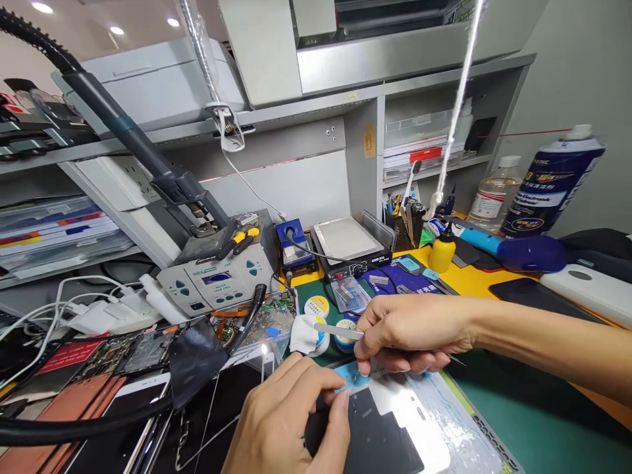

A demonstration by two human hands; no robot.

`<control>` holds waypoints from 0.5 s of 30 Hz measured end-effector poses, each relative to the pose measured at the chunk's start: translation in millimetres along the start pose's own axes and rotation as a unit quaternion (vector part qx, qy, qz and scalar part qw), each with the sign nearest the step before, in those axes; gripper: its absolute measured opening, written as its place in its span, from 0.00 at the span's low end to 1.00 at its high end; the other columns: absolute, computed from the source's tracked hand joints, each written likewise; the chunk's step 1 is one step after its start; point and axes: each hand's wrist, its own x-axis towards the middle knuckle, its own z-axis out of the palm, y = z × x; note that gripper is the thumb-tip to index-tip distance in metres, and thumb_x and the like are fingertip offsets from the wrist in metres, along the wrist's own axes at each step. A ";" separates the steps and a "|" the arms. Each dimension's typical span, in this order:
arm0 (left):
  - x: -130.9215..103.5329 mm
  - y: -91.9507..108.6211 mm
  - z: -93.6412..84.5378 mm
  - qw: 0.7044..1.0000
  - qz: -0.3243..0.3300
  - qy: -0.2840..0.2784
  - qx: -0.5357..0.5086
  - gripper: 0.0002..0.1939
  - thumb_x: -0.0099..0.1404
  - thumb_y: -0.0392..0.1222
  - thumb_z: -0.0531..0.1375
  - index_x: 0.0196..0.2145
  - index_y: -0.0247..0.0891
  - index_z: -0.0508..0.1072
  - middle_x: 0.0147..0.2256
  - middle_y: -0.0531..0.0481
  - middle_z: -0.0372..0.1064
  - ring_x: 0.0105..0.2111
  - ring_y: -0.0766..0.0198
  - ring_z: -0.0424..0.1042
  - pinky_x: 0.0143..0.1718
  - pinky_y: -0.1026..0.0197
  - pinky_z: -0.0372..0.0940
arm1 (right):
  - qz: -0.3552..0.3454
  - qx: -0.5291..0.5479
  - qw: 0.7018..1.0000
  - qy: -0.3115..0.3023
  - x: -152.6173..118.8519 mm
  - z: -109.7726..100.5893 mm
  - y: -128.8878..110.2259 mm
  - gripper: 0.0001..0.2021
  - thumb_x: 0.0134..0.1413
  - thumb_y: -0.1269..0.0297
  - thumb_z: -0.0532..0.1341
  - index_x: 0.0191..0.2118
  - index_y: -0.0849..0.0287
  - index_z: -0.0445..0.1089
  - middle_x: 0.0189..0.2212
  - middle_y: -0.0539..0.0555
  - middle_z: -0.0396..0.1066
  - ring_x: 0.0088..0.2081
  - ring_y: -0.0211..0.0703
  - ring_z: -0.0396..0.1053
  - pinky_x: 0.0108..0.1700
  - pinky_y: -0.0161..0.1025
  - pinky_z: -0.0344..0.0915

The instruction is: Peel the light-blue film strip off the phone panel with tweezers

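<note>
- Head view: right hand (415,332) comes in from the right edge of the workbench, fingers curled shut in a pinch on a flat metal pry tool (338,331); the tool's blade sticks out to the left, above the bench.
- A thin dark tip shows at the back of the same hand, pointing right; cannot tell what it belongs to.
- Left hand (291,421) sits at the near edge of the bench, thumb and forefinger pressed down on the top left corner of the phone back panel (395,428). Fingers bent, closed on that corner; whether they grip or only press, cannot tell.
- Panel lies flat on the green mat (533,421) at the near edge, between both hands: dark part left, white part right, a blue tab at the corner right under the right hand's fingertips.
- Just behind the hands: two small round tins (316,307), a white cloth wad beside them.
- Left half of the bench: soldering station (217,280), loose circuit boards, dismantled phones, white cables.
- Back middle: hot plate (348,245), with a blue holder to its left.
- Back right corner: yellow dropper bottle (442,253), clear bottle, dark spray can (553,181).
</note>
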 end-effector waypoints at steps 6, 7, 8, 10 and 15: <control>-4.4 -1.8 0.5 1.000 -0.005 -0.011 0.010 0.08 0.72 0.31 0.56 0.37 0.44 0.70 0.31 0.57 0.70 0.32 0.68 0.72 0.33 0.64 0.63 | 0.000 -0.072 0.997 0.002 -1.4 6.4 -9.8 0.15 0.74 0.55 0.62 0.37 0.61 0.72 0.20 0.38 0.62 0.14 0.26 0.51 0.13 0.27 0.48; -5.2 -2.3 0.4 1.000 -0.004 -0.015 0.016 0.08 0.72 0.31 0.56 0.37 0.44 0.70 0.32 0.58 0.70 0.32 0.68 0.72 0.33 0.64 0.64 | -0.001 -0.082 0.997 0.004 -1.8 7.0 -11.6 0.15 0.73 0.56 0.63 0.35 0.61 0.72 0.19 0.38 0.62 0.13 0.26 0.52 0.13 0.26 0.48; -6.0 -3.0 0.1 1.000 -0.005 -0.021 0.021 0.08 0.72 0.31 0.57 0.37 0.45 0.69 0.32 0.58 0.70 0.32 0.67 0.72 0.33 0.63 0.64 | -0.003 -0.091 0.996 0.006 -2.2 7.5 -13.3 0.15 0.73 0.58 0.63 0.34 0.61 0.72 0.19 0.38 0.61 0.13 0.27 0.52 0.13 0.26 0.49; -7.5 -5.2 -1.3 0.999 -0.007 -0.028 0.032 0.08 0.72 0.32 0.57 0.37 0.45 0.69 0.32 0.58 0.70 0.33 0.66 0.72 0.33 0.62 0.64 | -0.010 -0.101 0.995 0.011 -3.1 8.3 -16.2 0.13 0.70 0.64 0.63 0.30 0.60 0.71 0.17 0.39 0.61 0.13 0.28 0.53 0.12 0.26 0.49; -10.8 -9.2 -3.9 0.998 -0.008 -0.040 0.056 0.08 0.72 0.32 0.57 0.37 0.45 0.70 0.31 0.57 0.70 0.32 0.65 0.72 0.31 0.61 0.63 | -0.008 -0.099 0.995 0.012 -4.1 10.4 -18.0 0.07 0.60 0.66 0.63 0.30 0.58 0.72 0.15 0.42 0.62 0.14 0.30 0.54 0.12 0.26 0.49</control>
